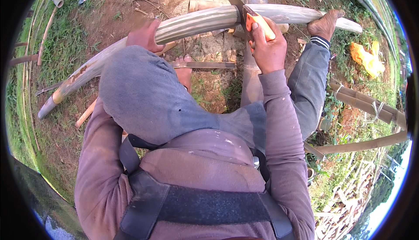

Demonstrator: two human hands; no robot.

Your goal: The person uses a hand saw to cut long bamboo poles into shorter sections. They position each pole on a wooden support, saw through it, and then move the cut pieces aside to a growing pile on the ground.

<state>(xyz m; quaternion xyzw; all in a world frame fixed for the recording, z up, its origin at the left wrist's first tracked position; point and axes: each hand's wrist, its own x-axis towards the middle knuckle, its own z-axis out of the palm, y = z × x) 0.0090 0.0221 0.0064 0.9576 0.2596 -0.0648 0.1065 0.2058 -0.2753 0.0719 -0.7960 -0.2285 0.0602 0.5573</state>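
A long, pale grey-green bamboo pole (198,23) lies crosswise in front of me, from the lower left to the upper right. My right hand (269,50) is closed round the orange handle of a hand saw (261,25). The saw's blade crosses the pole near its middle, its tip pointing away from me. My left hand (146,35) grips the pole left of the blade, its fingers wrapped over it and partly hidden by my raised knee. My bare right foot (325,23) rests on the pole toward its right end.
Another bamboo pole (252,80) runs away from me beneath the work. A flat bamboo strip (205,65) lies by my left foot (184,70). At right are a yellow-orange plastic bag (366,59) and tied bamboo poles (364,103). Grass and bare soil surround me.
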